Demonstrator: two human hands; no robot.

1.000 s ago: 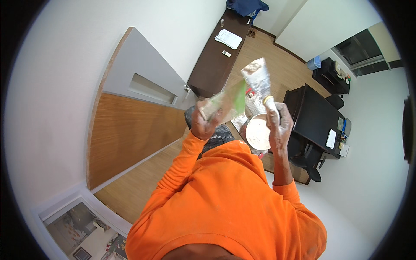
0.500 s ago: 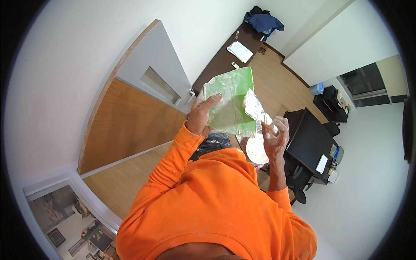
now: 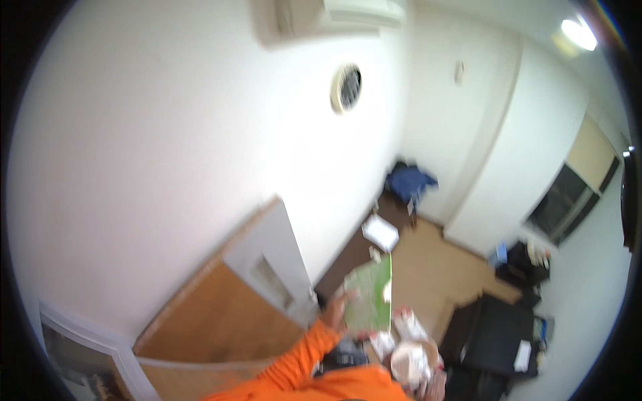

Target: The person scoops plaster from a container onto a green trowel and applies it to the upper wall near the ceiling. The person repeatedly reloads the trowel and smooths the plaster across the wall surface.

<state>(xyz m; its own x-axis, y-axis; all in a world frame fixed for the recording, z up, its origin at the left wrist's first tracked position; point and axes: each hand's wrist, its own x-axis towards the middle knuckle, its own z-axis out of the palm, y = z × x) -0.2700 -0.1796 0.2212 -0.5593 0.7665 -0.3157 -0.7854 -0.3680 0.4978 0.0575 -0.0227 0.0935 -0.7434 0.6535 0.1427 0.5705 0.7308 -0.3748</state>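
Observation:
My left hand (image 3: 335, 312) is closed on the edge of a flat green board (image 3: 369, 294), its thumb on the face. Pale paste smears the board, with a white dab near its right edge. My right hand (image 3: 436, 386) is low in the head view, beside a round tub (image 3: 433, 349) that holds whitish paste. Motion blurs that hand and its fingers do not show clearly. The putty knife it held earlier cannot be made out.
A grey and wood-brown door (image 3: 257, 267) stands left of the board. Beyond are a brown table (image 3: 348, 250) with papers (image 3: 380, 233). White-and-red bags (image 3: 408, 323) lie by the tub. A black desk (image 3: 491, 327) stands at right. A round wall vent (image 3: 347, 88) is above.
The view has tilted up, so the wall and an air conditioner show. The board sits lower in view, still in my left hand. My right hand has dropped from the board to beside the tub.

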